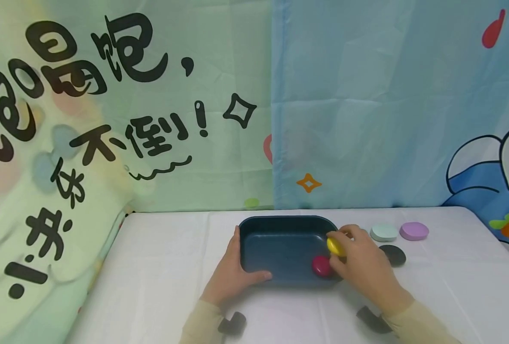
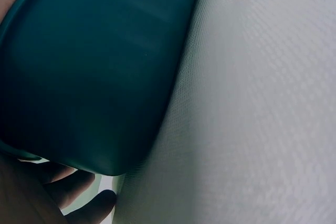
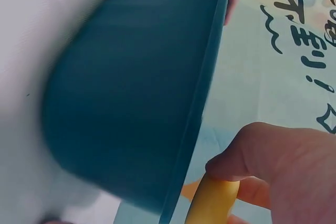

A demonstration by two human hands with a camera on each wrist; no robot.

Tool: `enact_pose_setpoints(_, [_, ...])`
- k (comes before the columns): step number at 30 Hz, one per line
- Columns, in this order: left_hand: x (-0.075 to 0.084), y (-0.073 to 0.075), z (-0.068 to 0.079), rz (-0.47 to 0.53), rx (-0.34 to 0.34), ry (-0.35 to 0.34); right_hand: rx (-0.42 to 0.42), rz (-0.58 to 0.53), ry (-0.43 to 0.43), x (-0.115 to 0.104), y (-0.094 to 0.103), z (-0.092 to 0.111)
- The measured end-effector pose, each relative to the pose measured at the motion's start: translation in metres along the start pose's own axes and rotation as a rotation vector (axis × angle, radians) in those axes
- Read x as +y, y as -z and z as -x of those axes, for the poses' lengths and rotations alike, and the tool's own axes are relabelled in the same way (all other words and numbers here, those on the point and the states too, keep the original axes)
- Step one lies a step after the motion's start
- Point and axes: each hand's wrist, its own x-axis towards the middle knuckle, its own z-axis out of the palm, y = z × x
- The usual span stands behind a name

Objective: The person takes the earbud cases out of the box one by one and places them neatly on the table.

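A dark teal rectangular tray (image 1: 280,277) sits on the table. My left hand (image 1: 235,274) grips its left front corner, thumb over the front rim and fingers along the left side; the left wrist view shows fingers (image 2: 73,187) behind the tray wall (image 2: 94,77). My right hand (image 1: 362,255) pinches a yellow rounded disc (image 1: 335,246) over the tray's right side. In the right wrist view the thumb lies on the end of that yellow disc (image 3: 212,203), just beyond the rim. A dark pink rounded disc (image 1: 322,266) rests inside the tray, near the right front.
To the right of the tray lie a pale mint oval disc (image 1: 383,232), a purple one (image 1: 414,231) and a dark grey one (image 1: 395,255), partly behind my right hand. White cloth (image 1: 164,286) covers the table. Printed curtains (image 1: 349,105) hang behind and at the left.
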Motion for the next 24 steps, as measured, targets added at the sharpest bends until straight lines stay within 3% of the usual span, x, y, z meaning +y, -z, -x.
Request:
enact_pose_setpoints(6, [0.001, 0.0, 0.0, -0.006, -0.004, 0.003, 0.059, -0.006, 0.043, 0.01, 0.002, 0.008])
enact_pose_setpoints(14, [0.001, 0.0, -0.001, -0.006, -0.006, 0.001, 0.063, -0.007, 0.021, 0.022, 0.007, 0.02])
enact_pose_setpoints(24, [0.001, 0.001, 0.001, -0.004, -0.007, 0.015, -0.111, 0.017, -0.105, 0.028, 0.014, 0.032])
